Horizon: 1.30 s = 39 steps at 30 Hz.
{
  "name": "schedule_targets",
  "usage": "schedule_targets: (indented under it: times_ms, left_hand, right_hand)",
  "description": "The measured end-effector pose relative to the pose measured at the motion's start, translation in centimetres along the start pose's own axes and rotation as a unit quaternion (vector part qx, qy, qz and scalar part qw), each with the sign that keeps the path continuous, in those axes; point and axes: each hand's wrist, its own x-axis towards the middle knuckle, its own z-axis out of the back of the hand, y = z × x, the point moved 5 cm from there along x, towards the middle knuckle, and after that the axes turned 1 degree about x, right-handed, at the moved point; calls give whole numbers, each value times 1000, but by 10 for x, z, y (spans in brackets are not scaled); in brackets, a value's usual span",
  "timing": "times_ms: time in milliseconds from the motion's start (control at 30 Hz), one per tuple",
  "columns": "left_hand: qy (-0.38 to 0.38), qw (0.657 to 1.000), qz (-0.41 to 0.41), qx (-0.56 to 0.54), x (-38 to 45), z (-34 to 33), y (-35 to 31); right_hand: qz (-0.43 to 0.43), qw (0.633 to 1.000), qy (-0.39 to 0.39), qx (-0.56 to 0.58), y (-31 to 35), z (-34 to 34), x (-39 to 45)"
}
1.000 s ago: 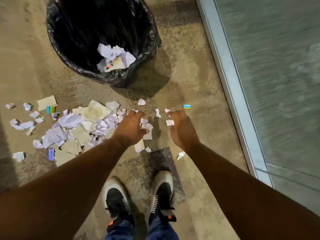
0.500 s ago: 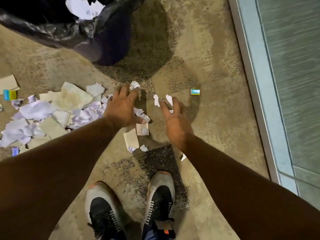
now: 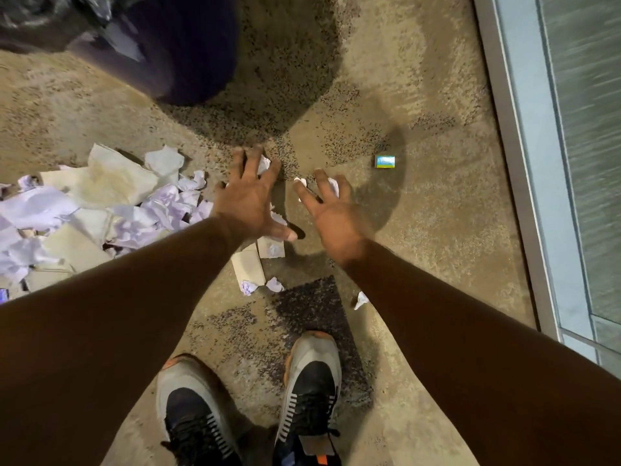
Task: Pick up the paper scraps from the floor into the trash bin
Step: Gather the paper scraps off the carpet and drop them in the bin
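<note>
Since a moment ago both my hands have dropped lower and spread out over the scraps, and the trash bin point(image 3: 174, 52) has slid up to the top left edge of my view, so only its dark side and bag show.

Nearest me, my two shoes point(image 3: 248, 408) stand on the speckled floor point(image 3: 437, 230), with bare floor around them. Just ahead of the toes lie a tan card piece point(image 3: 248, 267) and two small crumpled bits point(image 3: 275, 284), and one white scrap point(image 3: 361, 300) sits beside my right forearm.

Both arms reach forward and down, palms facing the floor. My left hand point(image 3: 250, 200) is splayed wide, thumb out to the right, holding nothing that I can see; a white crumpled scrap point(image 3: 263, 163) shows between its fingertips. My right hand point(image 3: 331, 213) is also spread, fingers point(image 3: 322, 183) pointing forward, with small white scraps point(image 3: 332, 186) touching or just under them; I cannot tell whether any is pinched.

Left of my left fingers the big heap of paper scraps point(image 3: 100, 203) runs to the frame edge. Right of my right fingers the floor is open up to a small blue and yellow box point(image 3: 385, 161), then to the metal door frame point(image 3: 514, 163) with glass beyond it.
</note>
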Motion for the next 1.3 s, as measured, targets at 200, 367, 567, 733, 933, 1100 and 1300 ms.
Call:
schedule_targets:
  times_ms: [200, 367, 567, 733, 933, 1100, 1300]
  left_hand:
    - [-8, 1000, -8, 27, -27, -29, -17]
    - [-60, 997, -42, 37, -40, -43, -23]
    - [-112, 988, -85, 71, -40, -57, -16]
    - [-107, 991, -24, 81, -28, -48, -10]
    - [-96, 995, -10, -18, -20, -51, -4]
    - [-108, 978, -16, -178, -29, -52, -1]
    - [-113, 949, -45, -291, -59, -18, -5]
  right_hand:
    - [54, 995, -48, 74, 2, -4, -19]
    - [79, 990, -63, 100, 14, -11, -33]
    - [35, 971, -127, 199, 27, -33, -35]
    - [-40, 938, -134, 318, 35, -33, -39]
    - [-119, 870, -98, 467, 69, -40, -48]
    - [-196, 828, -118, 512, 74, -31, -50]
    - [-161, 823, -177, 516, 78, 0, -62]
